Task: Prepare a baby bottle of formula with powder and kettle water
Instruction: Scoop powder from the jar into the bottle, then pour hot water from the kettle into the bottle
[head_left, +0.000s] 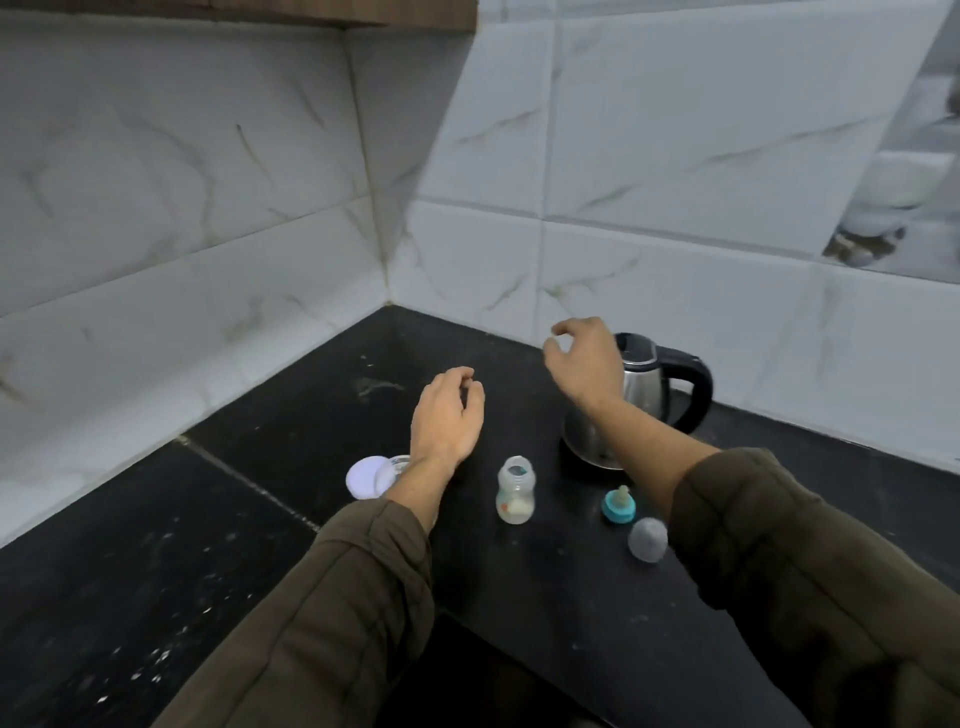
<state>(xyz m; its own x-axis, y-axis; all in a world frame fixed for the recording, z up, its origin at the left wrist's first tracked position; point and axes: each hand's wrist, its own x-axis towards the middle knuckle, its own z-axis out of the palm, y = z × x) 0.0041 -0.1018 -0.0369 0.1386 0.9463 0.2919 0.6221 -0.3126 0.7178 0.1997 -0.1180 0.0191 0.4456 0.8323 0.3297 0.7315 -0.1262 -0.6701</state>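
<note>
Your bottle (515, 490) stands upright and uncapped on the counter (260, 519), some powder already in its base. The kettle (636, 402) sits just behind and to the right of it, handle turned away from the bottle. Your right hand (584, 361) hovers before the kettle's lid, fingers loosely curled and empty, so it is the nearer one for the pour. Your left hand (447, 415) hangs left of the bottle, also loosely curled, holding nothing.

Open baby bottle (515, 489) upright, powder inside, before steel kettle (631, 402) on counter (545, 597).
</note>
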